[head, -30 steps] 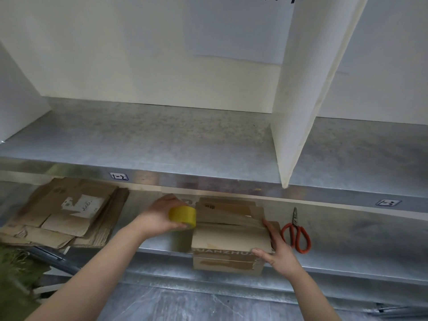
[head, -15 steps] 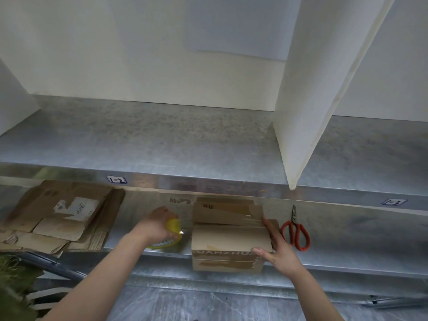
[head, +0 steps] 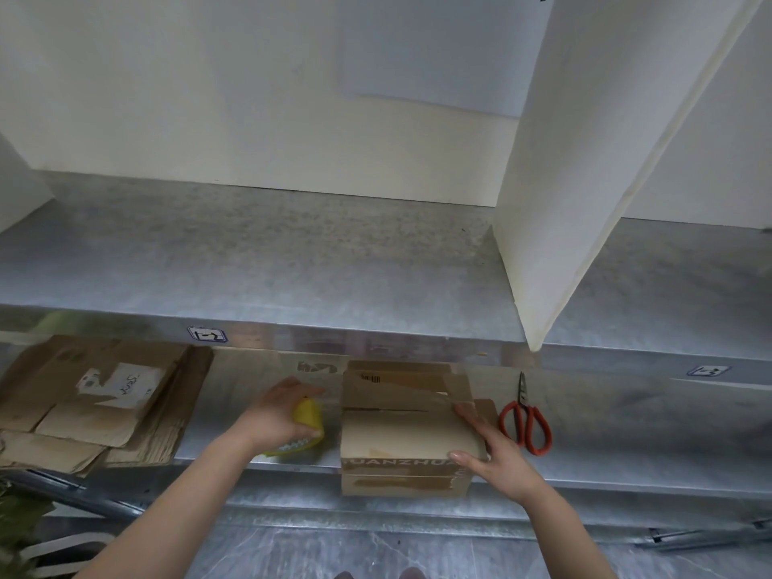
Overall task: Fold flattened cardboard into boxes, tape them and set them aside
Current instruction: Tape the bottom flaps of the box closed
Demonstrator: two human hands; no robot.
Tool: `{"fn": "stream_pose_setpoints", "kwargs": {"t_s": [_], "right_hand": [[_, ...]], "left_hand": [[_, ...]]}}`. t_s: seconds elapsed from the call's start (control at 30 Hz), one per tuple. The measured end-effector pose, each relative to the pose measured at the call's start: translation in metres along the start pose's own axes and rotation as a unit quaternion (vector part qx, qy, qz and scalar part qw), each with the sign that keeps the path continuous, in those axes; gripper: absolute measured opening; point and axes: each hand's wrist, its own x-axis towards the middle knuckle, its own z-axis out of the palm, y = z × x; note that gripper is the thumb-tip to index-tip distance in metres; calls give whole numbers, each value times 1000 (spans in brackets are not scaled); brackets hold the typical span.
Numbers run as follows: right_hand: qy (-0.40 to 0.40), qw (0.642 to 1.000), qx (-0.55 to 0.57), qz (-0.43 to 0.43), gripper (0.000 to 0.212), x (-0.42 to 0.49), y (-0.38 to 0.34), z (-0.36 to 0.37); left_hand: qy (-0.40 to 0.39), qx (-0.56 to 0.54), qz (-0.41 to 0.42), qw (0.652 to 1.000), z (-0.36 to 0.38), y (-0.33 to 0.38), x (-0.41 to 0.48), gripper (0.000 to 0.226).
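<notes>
At lower centre of the frame, the cardboard box (head: 401, 432) is sitting on the metal shelf (head: 626, 445), flaps folded shut. The right hand (head: 497, 457) is pressing its right side, fingers straight. Just left, the left hand (head: 275, 415) is gripping a yellow tape roll (head: 308, 415), fingers curled round it. Red scissors (head: 527, 420) are lying right of the box, and flattened cardboard (head: 96, 403) is lying stacked at far left.

A white divider panel (head: 585, 181) is stood upright on a metal shelf (head: 250, 252). Left of the panel, a pale sheet (head: 430, 48) is fixed to the wall. Shelf-edge labels (head: 206, 334) are stuck on either side of the panel's foot.
</notes>
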Motion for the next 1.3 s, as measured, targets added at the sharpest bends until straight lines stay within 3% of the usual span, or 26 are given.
{"fn": "stream_pose_setpoints", "kwargs": {"t_s": [0.13, 0.27, 0.5, 0.7, 0.8, 0.93, 1.13, 1.3], "right_hand": [[4, 1000, -14, 5, 71, 1, -3, -1], [-6, 999, -30, -7, 73, 5, -10, 3], [-28, 999, -39, 14, 83, 18, -12, 12], [-25, 999, -47, 4, 98, 16, -11, 21], [17, 1000, -10, 19, 99, 13, -13, 27], [11, 999, 25, 43, 99, 14, -12, 28], [5, 997, 49, 53, 99, 15, -15, 28], [2, 997, 54, 59, 98, 15, -17, 28]], "left_hand": [[-19, -29, 37, 999, -2, -10, -9, 68], [27, -81, 39, 996, -2, -16, -16, 51], [57, -75, 29, 995, -1, -11, -15, 48], [-19, -98, 44, 994, -8, -31, -28, 65], [24, -122, 12, 992, -10, -36, -30, 56], [38, -129, 10, 991, -10, -39, -29, 50], [17, 43, -4, 999, -27, -41, -21, 56], [67, 81, 6, 994, -14, -40, -12, 51]]}}
